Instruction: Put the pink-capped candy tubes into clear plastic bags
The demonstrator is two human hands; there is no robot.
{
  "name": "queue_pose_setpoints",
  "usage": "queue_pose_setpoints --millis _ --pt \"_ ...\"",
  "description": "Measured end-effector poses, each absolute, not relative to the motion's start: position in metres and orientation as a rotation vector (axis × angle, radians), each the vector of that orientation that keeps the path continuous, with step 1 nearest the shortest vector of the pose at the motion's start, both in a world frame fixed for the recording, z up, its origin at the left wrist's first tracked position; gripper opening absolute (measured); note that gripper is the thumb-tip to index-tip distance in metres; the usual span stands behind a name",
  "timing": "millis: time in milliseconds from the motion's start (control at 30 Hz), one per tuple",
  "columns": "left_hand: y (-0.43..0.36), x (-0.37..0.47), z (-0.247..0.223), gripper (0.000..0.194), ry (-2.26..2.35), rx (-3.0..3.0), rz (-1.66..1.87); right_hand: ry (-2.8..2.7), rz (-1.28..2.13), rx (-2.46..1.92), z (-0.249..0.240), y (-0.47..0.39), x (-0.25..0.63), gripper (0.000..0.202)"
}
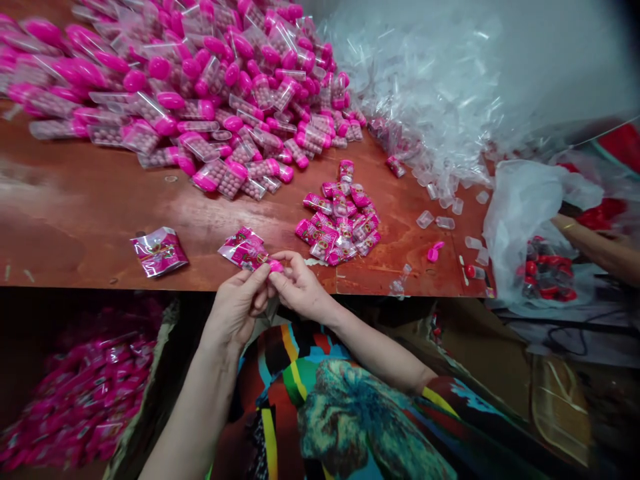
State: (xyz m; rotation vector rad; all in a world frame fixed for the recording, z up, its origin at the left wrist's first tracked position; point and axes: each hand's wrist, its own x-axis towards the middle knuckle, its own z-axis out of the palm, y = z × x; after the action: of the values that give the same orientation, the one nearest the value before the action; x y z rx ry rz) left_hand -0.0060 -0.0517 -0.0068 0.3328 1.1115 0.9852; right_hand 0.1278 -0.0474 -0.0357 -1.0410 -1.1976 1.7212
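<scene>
Both hands meet at the table's front edge around a small pink-capped container. My left hand pinches it from the left, thumb and forefinger together. From the right, my right hand grips the same piece, its thumb and forefinger closed on it. Just behind my left hand lie pink printed wrappers. Further left rests a flat stack of similar wrappers. A small heap of wrapped pink containers sits to the right, behind my right hand. The lower part of the held piece is hidden by the fingers.
A large pile of pink-capped tubes with beads covers the back left of the table. Clear plastic containers lie at the back right. Beside a plastic bag is another person's arm. A box of pink packets stands below left.
</scene>
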Motion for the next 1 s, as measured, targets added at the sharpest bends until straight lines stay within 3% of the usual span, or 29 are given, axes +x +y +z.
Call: queue_pose_setpoints --millis 200,567,800,1000 --pt "-0.050 -0.009 -0.008 0.038 1.052 0.234 1.076 -1.227 1.780 -0.953 -0.029 -0.051 0.140 0.055" --pt "-0.055 -0.008 -0.004 0.039 1.077 0.388 0.950 -0.910 2.220 -0.792 -0.023 -0.057 0.152 0.060" --pt "-0.058 0.003 -0.006 0.043 1.163 0.336 1.003 -1.373 1.636 -1.176 -0.027 -0.066 0.143 0.063" --pt "-0.068 0.004 -0.009 0.044 1.106 0.371 0.967 -0.811 2.127 -0.844 -0.023 -0.064 0.138 0.060"
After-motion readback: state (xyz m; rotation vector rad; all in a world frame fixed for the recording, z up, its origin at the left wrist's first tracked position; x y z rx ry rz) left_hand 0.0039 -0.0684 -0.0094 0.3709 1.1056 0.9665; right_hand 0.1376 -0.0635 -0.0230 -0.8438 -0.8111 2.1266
